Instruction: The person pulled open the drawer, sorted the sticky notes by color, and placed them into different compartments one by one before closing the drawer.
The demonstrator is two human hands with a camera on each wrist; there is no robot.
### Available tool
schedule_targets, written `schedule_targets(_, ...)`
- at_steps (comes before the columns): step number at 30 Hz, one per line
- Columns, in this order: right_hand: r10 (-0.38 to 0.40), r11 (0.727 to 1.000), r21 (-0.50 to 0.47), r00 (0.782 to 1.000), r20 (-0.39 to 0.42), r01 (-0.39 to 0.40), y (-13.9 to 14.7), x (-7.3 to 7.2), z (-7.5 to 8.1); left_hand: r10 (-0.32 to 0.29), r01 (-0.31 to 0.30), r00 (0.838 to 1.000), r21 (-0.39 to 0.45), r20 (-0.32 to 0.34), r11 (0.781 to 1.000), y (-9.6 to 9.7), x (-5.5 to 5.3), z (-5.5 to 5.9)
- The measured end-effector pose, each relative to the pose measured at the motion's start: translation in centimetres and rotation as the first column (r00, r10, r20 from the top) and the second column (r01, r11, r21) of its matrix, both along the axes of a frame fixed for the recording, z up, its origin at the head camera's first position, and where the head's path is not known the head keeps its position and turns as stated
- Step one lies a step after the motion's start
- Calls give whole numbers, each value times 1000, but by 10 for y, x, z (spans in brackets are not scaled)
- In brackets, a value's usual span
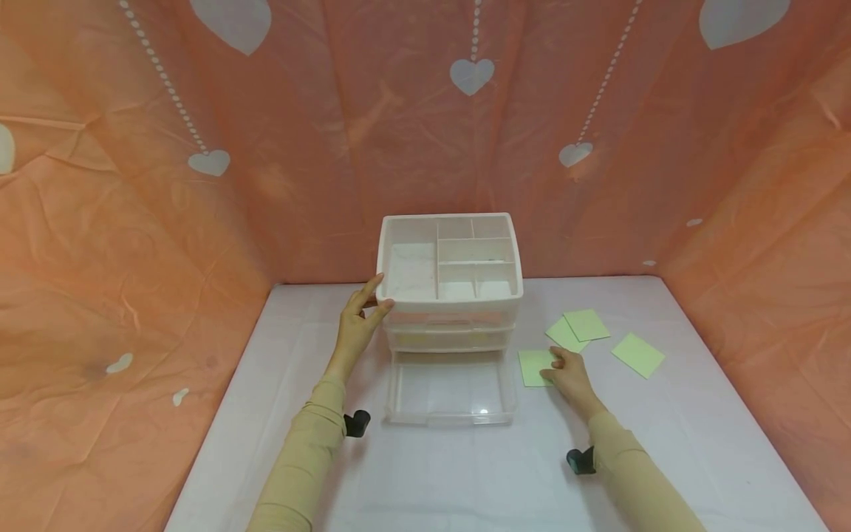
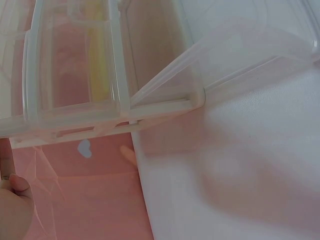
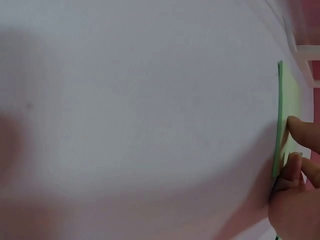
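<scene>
A white drawer organizer [image 1: 450, 303] stands on the table, its clear bottom drawer [image 1: 448, 421] pulled out. Thumb and fingers of my left hand [image 1: 355, 325] rest against the organizer's upper left corner, with the fingers fairly straight. To the right of the drawer lies a green sticky note pad [image 1: 532, 368]. My right hand [image 1: 572, 380] pinches the pad near its right edge, as the right wrist view shows at the pad's green side [image 3: 280, 115]. Something yellow [image 2: 98, 55] shows through a closed drawer in the left wrist view.
Behind the right hand, two more green pads [image 1: 587, 325] overlap. Another green pad [image 1: 638, 355] lies farther right. The organizer's top tray has several compartments. An orange curtain [image 1: 399, 133] with hearts surrounds the white table [image 1: 452, 488] at the back and sides.
</scene>
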State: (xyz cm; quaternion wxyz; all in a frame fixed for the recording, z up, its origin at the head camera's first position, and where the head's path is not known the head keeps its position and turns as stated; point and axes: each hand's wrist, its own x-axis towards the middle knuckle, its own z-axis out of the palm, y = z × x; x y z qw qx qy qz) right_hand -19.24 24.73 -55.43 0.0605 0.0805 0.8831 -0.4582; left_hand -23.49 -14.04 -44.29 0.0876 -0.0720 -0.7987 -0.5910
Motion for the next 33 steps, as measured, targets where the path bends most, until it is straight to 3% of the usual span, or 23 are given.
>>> schedule_targets(6,72,994,80,997,-37,-69,6,-4,-1,-3,3,1000,5,1,1000,0,-1,0)
schedule_targets(14,105,987,109,989,105,-117,8,0,10,0,0,1000,7,1,1000,0,0,1)
schedule_targets(22,60,993,94,991,123,-72,6,5,14,-3,2,1000,6,16,1000,-2,0,0)
schedule_targets(33,-25,998,58,1000,10,24,13,9,3,-15,15,1000,6,23,1000,-2,0,-1)
